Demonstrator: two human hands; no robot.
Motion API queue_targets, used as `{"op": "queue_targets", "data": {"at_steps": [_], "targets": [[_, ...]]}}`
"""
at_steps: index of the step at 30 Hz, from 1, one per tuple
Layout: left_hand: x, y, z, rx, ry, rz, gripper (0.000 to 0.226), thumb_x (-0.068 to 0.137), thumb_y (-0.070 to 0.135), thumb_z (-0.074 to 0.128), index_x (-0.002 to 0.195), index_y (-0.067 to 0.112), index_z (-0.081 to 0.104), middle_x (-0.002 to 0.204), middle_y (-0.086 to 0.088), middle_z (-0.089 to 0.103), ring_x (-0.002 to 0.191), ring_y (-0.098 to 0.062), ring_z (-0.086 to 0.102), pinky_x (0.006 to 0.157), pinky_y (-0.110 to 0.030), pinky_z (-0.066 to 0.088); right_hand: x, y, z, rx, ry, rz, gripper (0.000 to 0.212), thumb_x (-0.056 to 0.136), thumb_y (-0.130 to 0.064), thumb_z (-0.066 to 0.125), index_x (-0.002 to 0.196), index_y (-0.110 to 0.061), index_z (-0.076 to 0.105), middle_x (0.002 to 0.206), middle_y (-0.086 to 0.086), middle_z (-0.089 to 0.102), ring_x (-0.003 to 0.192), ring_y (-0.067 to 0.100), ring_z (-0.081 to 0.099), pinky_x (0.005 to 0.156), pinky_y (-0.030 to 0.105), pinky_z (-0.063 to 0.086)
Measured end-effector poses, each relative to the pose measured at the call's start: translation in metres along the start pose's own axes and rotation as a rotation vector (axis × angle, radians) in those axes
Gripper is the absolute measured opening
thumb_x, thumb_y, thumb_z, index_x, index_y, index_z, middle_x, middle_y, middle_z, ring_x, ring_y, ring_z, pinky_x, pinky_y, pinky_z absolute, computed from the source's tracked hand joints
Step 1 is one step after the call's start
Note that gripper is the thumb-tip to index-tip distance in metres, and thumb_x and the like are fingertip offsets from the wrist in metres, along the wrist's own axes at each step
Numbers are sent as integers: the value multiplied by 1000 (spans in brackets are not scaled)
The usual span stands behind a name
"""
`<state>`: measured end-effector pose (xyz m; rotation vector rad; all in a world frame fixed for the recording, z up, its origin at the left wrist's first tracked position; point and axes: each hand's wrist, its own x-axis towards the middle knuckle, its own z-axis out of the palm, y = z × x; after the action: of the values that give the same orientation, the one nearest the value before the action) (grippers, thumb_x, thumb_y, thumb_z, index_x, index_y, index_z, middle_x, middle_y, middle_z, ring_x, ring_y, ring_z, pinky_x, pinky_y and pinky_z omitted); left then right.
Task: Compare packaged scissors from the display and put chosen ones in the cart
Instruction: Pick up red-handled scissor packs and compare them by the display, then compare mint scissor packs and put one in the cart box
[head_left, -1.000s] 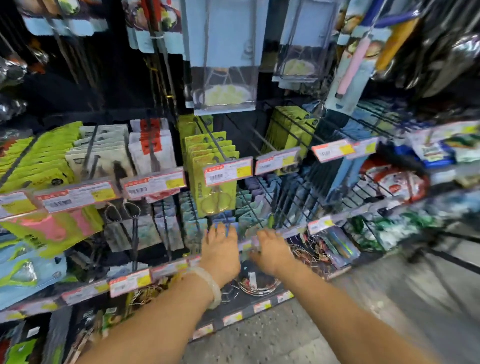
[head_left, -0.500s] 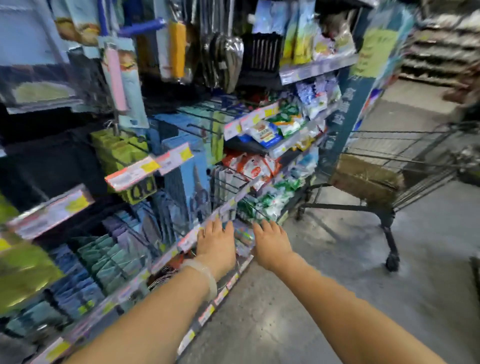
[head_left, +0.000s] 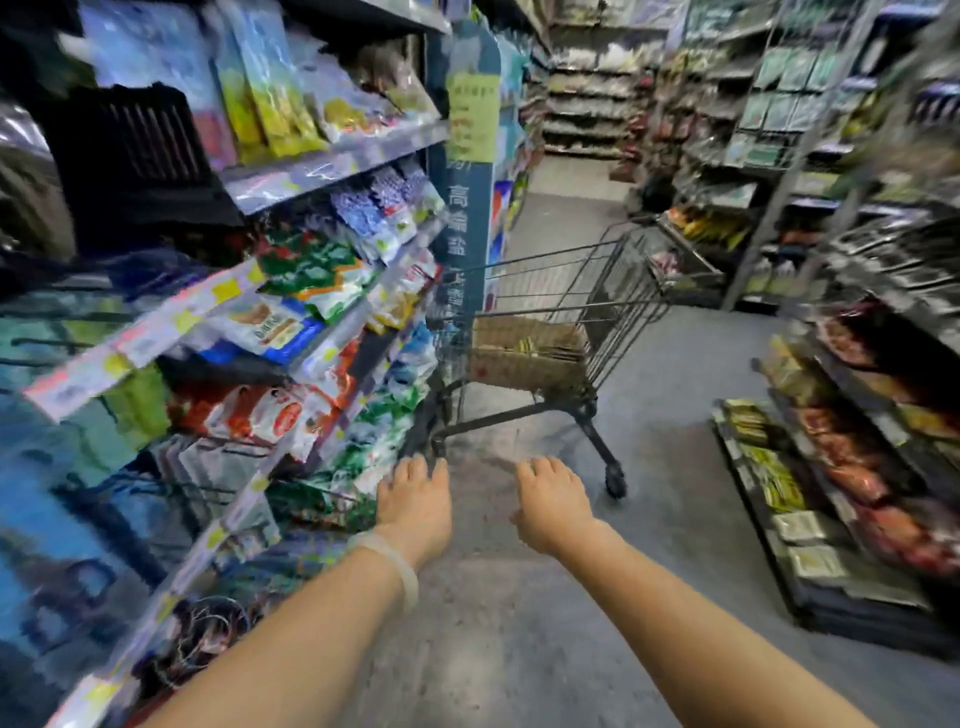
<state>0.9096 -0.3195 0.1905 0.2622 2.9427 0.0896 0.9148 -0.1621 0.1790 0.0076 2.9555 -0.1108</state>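
Fingers (head_left: 415, 470) of left hand (head_left: 414, 506) extended, holding nothing | right hand (head_left: 548, 506) likewise spread and empty | both short of the cart (head_left: 561, 317) | packaged scissors not discernible; shelving (head_left: 332, 161) left of cart blurred.

Blurred snack bags (head_left: 306, 291) on tiered left shelves, pale price-label strip (head_left: 140, 338) along a shelf edge, blue aisle-end sign (head_left: 470, 171) with yellow notice, grey concrete floor (head_left: 649, 467), packaged goods on low right shelving (head_left: 831, 493)
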Motion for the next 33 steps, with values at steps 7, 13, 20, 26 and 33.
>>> {"op": "queue_targets", "data": {"at_steps": [7,13,20,26,33], "targets": [[146,39,-6,36,-33,101,68,92,20,50,148,16,13,156,-14,13,145,-31,11,117,-43,16,124,55,-3,7,-32,85,50,88,-27,56,132,-11,37,137,14,39,130,33,32,107,42,31],[292,46,-50,-55,-69,97,65,90,23,54,145,14,21,154,-15,17,143,-32,16,115,-42,22,259,89,-44,25,-24,100,51,87,-25,57,132,-9,39,138,14,40,129,33,36,105,42,34],[417,64,-69,-9,-99,114,64,90,23,54,145,14,22,153,-14,20,143,-32,18,115,-42,22,369,127,-58,57,-95,114,58,90,-26,54,141,-8,31,140,15,37,131,34,34,106,42,34],[525,99,-75,8,-107,135,63,91,24,52,145,13,22,154,-15,18,143,-32,15,116,-44,19,484,174,-74,60,-67,80,45,85,-24,59,124,-10,43,130,13,44,124,33,40,101,43,40],[666,151,-99,-39,-103,79,60,91,25,54,143,15,26,150,-12,25,140,-31,23,114,-44,26,622,251,-117,57,-50,40,50,88,-28,55,131,-9,39,136,15,43,127,34,40,101,44,38]]}}
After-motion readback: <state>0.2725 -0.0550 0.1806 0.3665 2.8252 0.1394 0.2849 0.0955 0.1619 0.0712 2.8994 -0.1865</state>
